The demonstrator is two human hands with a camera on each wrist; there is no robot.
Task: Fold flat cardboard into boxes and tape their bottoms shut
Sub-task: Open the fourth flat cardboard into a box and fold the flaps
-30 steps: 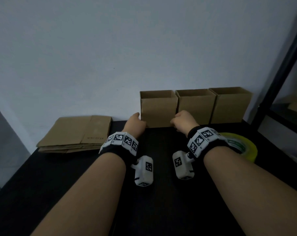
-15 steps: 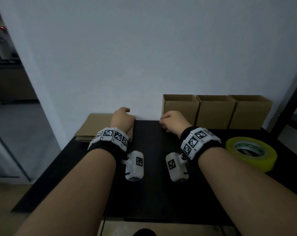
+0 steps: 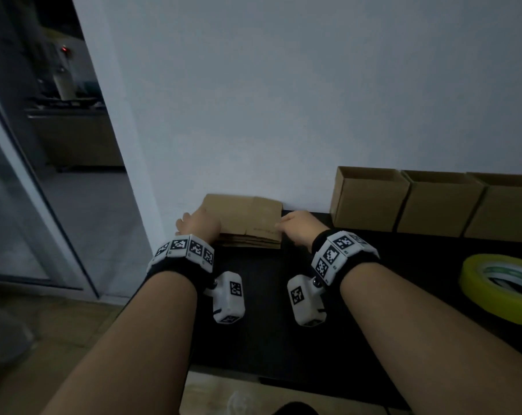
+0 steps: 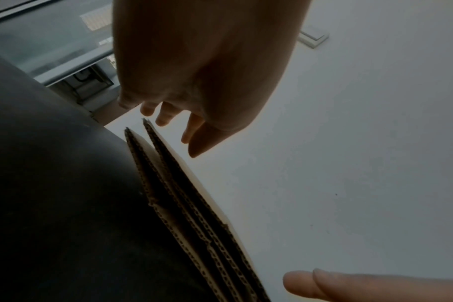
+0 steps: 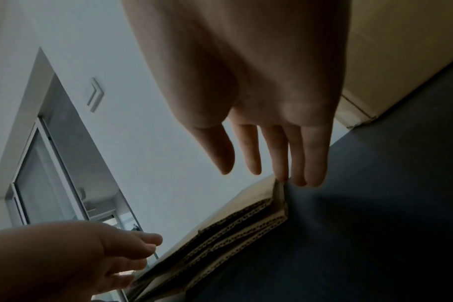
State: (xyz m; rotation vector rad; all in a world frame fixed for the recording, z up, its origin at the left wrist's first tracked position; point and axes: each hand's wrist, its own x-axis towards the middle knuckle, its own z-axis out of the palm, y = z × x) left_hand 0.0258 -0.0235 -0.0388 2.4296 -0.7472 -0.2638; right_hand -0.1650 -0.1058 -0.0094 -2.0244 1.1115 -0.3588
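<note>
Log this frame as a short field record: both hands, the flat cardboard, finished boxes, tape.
left hand: left hand open, over the left end of the flat cardboard stack; contact unclear
right hand: right hand open, fingers straight at the stack's right edge
stack: several flat sheets, against the wall on the black table
finished boxes: three open-topped boxes in a row along the wall, right of the stack
tape: yellow tape roll lying flat at far right, untouched
</note>
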